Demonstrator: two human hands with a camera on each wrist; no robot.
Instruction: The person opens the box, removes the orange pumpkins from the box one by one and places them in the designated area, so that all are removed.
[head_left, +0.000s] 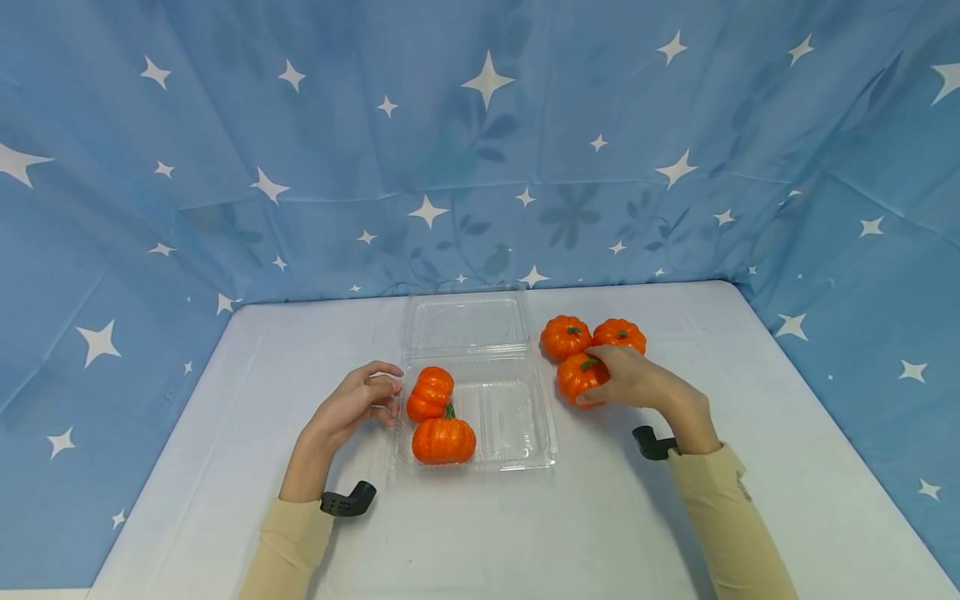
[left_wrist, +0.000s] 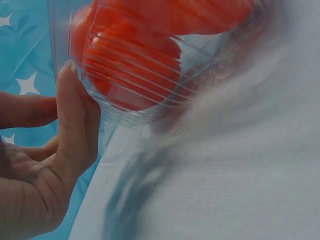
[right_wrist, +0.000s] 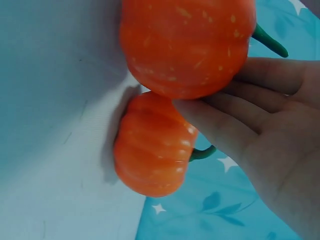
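I have right hand [head_left: 633, 377] gripping pumpkin [head_left: 574, 379]; left hand [head_left: 356, 403], relaxed, touches clear container [head_left: 513, 412], two pumpkins [head_left: 443, 442] inside.

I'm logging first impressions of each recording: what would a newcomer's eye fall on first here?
Probably the bright orange pumpkins: two sit in the left side of the clear open container, and three cluster to its right on the white table. The front pumpkin of that cluster is in the right grip. Behind everything hangs a blue curtain with white stars.
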